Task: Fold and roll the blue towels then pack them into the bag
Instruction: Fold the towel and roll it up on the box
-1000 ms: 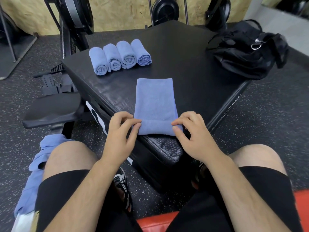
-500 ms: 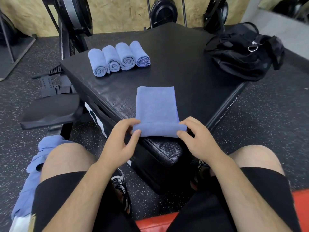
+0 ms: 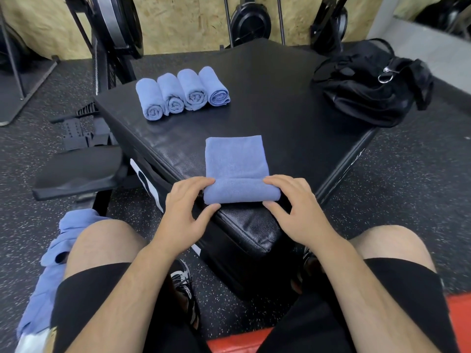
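Note:
A folded blue towel [image 3: 235, 159] lies on the black padded platform [image 3: 280, 118], its near end turned up into a thick roll [image 3: 240, 191]. My left hand [image 3: 187, 212] grips the roll's left end, fingers over the top and thumb under the near side. My right hand [image 3: 297, 207] grips the right end the same way. Several finished blue towel rolls [image 3: 181, 93] lie side by side at the platform's far left. The black bag [image 3: 369, 87] sits slumped at the far right corner.
More loose blue towels [image 3: 53, 256] hang beside my left thigh. A black bench pad [image 3: 76, 171] and gym machine frame [image 3: 109, 36] stand to the left. Speckled rubber floor surrounds the platform, and a red seat edge [image 3: 239, 341] shows between my legs.
Both hands have rolled the towel's near end further away from me. The roll has grown thicker and the flat part shorter.

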